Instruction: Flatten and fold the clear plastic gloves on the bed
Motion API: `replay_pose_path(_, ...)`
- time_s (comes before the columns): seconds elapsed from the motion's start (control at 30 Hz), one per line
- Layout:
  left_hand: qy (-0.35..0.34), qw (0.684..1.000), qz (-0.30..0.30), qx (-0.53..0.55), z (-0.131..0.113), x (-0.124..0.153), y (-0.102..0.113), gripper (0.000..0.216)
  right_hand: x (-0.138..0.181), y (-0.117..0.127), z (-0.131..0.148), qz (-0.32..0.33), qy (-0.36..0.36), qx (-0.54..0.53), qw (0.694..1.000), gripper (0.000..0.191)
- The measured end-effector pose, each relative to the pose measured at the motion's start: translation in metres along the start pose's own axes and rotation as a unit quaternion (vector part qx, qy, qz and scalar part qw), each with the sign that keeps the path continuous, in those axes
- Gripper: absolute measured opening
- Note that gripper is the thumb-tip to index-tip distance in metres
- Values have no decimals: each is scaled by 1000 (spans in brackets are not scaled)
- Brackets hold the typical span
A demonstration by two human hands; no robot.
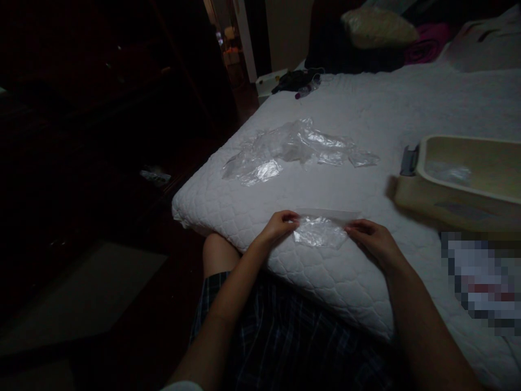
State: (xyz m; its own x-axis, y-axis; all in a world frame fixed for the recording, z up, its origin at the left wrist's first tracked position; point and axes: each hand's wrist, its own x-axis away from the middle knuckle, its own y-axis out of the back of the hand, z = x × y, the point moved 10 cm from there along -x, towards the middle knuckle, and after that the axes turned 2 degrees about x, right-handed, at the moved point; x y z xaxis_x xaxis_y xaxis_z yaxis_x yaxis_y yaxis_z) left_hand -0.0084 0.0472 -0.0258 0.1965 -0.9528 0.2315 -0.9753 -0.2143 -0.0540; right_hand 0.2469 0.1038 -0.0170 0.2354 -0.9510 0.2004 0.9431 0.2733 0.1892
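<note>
Between my hands, near the front edge of the bed, is a clear plastic bag (319, 232) with a flat strip along its far side. My left hand (280, 225) pinches its left end between thumb and fingers. At the opposite end, my right hand (372, 236) grips the plastic the same way. Farther back on the bed lies a spread of crumpled clear plastic bags (285, 149), apart from both hands.
To the right stands a beige plastic bin (431, 187) with a grey latch and some clear plastic inside. A white quilted cover (228, 212) lies over the bed. Toward the back are a bottle (305, 91), dark cloth and a wrapped cushion (378, 27). Dark floor borders the left.
</note>
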Motion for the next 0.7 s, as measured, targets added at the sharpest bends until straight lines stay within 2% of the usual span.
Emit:
replay_pose_path(0.17,-35,999,9,13,1,-2,-2,15,0,2,5,-4,27,30,999,36)
replay_pose_path(0.27,-52,999,-1,-17,3,-2,0,10,0,6,6,-13,43,40,998,34)
replay_pose_path(0.47,-189,975,-38,-106,-20,16,0,9,6,7,9,-6,70,5,998,41)
replay_pose_path(0.57,-220,966,-49,-128,-24,22,-2,15,9,9,9,-1,73,-33,997,40)
replay_pose_path(0.63,-227,962,-57,-138,-24,23,-3,16,11,18,12,-38,82,-47,995,37)
replay_pose_path(0.7,-236,959,-61,-143,-25,24,-3,18,17,33,23,-120,103,-23,987,34)
